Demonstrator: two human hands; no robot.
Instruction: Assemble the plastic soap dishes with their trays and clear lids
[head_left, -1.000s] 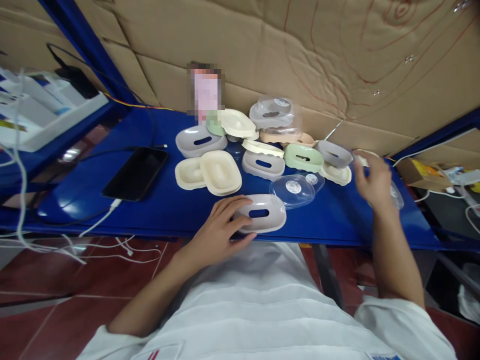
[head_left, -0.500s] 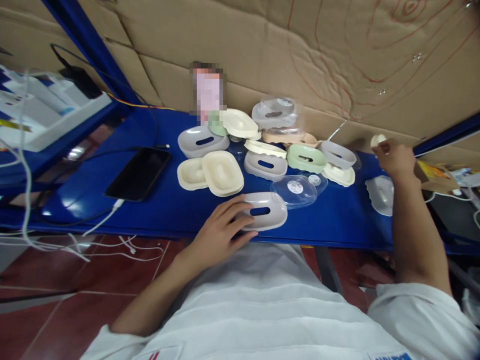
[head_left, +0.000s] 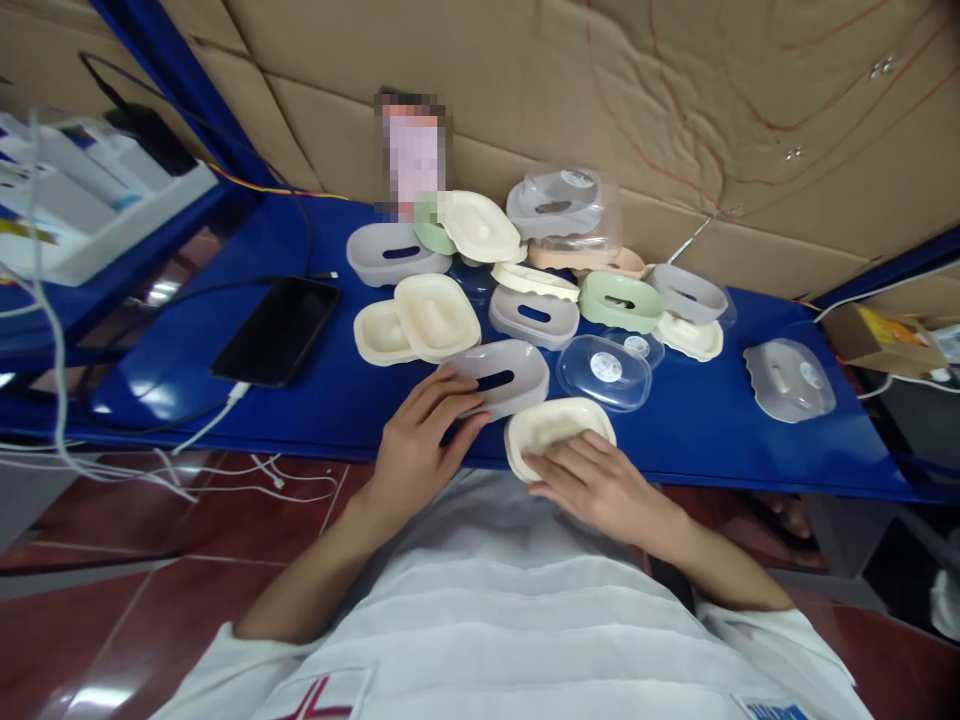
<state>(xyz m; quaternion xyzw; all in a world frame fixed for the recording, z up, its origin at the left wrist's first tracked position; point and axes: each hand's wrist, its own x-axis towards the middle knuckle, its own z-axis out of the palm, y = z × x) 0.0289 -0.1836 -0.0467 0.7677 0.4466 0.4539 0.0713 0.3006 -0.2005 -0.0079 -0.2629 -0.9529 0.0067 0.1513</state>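
Observation:
My left hand (head_left: pixel 420 440) grips the left end of a grey oval soap dish (head_left: pixel 523 380) with a slot in its bottom. The thumb is at the front wall and the fingers reach over the rim. Close to the table's front edge, my right hand (head_left: pixel 604 487) holds a cream soap dish tray (head_left: pixel 551 420), fingers over its near right side. The tray lies just in front of the grey dish. Two stacked cream trays (head_left: pixel 439 318) sit behind my left hand. A clear lid (head_left: pixel 604 372) with a round label lies right of the grey dish.
Behind my hands on the blue table (head_left: pixel 675 430) are several grey, green, cream and peach soap dish parts. A lidded grey dish (head_left: pixel 787 380) stands far right. At left lies a black phone (head_left: pixel 277 330) with a white cable. A cardboard wall (head_left: pixel 525 80) closes the back.
My right hand has come from the far right to the front middle with the cream tray. My left hand has shifted the grey dish back and left, apart from the clear lid.

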